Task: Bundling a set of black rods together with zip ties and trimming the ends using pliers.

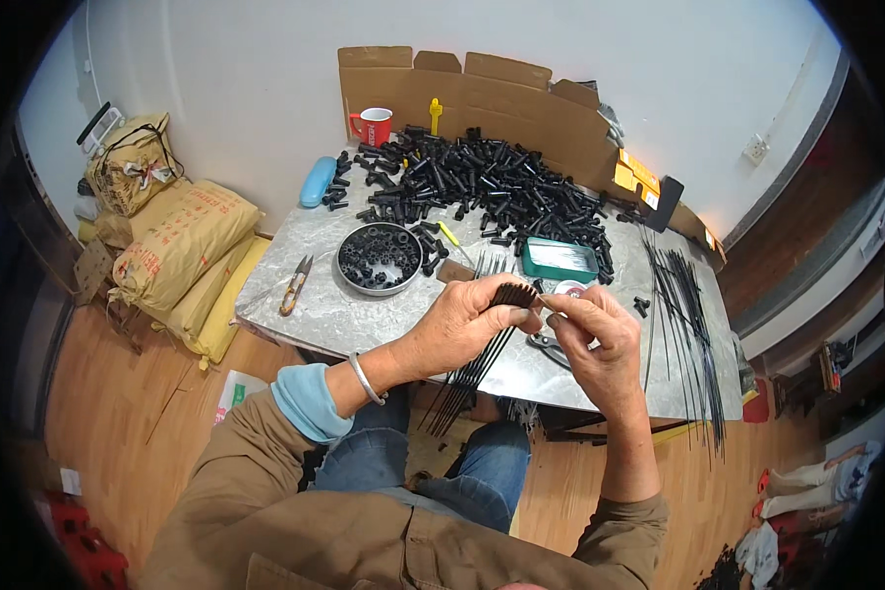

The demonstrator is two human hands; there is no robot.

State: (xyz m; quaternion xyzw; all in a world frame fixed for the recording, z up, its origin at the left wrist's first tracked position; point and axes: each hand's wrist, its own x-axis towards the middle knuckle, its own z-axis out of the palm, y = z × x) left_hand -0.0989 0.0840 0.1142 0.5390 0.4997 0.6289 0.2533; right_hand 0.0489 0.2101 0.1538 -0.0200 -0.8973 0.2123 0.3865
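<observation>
My left hand [457, 320] is closed around a fanned bundle of thin black rods [470, 379]. Their upper ends stand side by side above its fingers, and the long ends hang down past the table's front edge. Close beside those upper ends, my right hand [605, 344] pinches thumb and finger together; what is between them is too small to make out. Partly hidden behind the hands lies a dark-handled tool [549, 346]. A small round white container [570, 287] stands just beyond my right fingers. Next to it is a green box [533, 265] holding thin pale pieces.
Many black bolt-like parts [492, 182] are heaped against a cardboard screen [501, 113]. A metal bowl [382, 291] holds small black rings. Snips [296, 285], a blue case [318, 182] and a red mug [374, 128] sit left. More black rods [693, 339] overhang the right edge. Sacks [182, 246] stand leftward.
</observation>
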